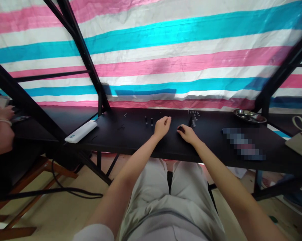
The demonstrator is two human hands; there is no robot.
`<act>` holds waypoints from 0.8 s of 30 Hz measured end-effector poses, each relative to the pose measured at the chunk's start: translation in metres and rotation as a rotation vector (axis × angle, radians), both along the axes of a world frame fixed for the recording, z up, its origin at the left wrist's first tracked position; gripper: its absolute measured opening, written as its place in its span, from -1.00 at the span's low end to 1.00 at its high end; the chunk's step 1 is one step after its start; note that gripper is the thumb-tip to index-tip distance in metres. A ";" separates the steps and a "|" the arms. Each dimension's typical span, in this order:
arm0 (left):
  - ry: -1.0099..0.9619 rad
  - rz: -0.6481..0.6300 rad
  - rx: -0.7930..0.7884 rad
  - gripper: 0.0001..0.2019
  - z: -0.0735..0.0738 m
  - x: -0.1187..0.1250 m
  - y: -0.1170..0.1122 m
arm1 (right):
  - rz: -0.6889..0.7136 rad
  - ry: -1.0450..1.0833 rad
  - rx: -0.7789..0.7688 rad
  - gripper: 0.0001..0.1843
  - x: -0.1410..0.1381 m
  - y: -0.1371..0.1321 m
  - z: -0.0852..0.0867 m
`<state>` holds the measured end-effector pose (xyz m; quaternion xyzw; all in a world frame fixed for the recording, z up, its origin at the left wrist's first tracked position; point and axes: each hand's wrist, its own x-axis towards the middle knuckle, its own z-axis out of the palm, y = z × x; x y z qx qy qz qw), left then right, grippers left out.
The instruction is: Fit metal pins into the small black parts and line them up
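Note:
Above the black table (126, 137), my left hand (162, 127) is closed, its fingertips pressed together; whatever they pinch is too small to make out. My right hand (189, 134) grips a small black cylinder (181, 128) between thumb and fingers, a short way to the right. Two small dark tubes with pale lower ends, one of them a near tube (151, 122), stand left of my left hand. Just beyond my right hand are a black piece (190, 121) and a cluster of small clear pieces (194, 121).
A shiny metal dish (250, 116) sits at the back right, with a pixelated patch before it. At the left end lies a white oblong case (82, 131). Black frame bars flank the table before a striped sheet (178, 63). Another person's hand (1, 112) holds a phone, far left.

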<state>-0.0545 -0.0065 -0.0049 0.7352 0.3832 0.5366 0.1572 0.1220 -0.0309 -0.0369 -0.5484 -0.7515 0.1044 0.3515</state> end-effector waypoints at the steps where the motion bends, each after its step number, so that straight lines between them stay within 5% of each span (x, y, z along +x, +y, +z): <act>1: -0.047 0.035 0.015 -0.65 0.002 -0.012 0.001 | 0.036 0.020 -0.004 -0.85 -0.002 -0.001 0.001; 8: -0.391 0.307 -0.026 -0.64 -0.005 -0.069 0.009 | 0.147 0.056 -0.097 -0.84 -0.025 0.013 0.004; 24: -0.370 0.295 -0.023 -0.63 -0.009 -0.067 0.000 | -0.032 -0.078 -0.120 -0.85 -0.106 0.075 0.008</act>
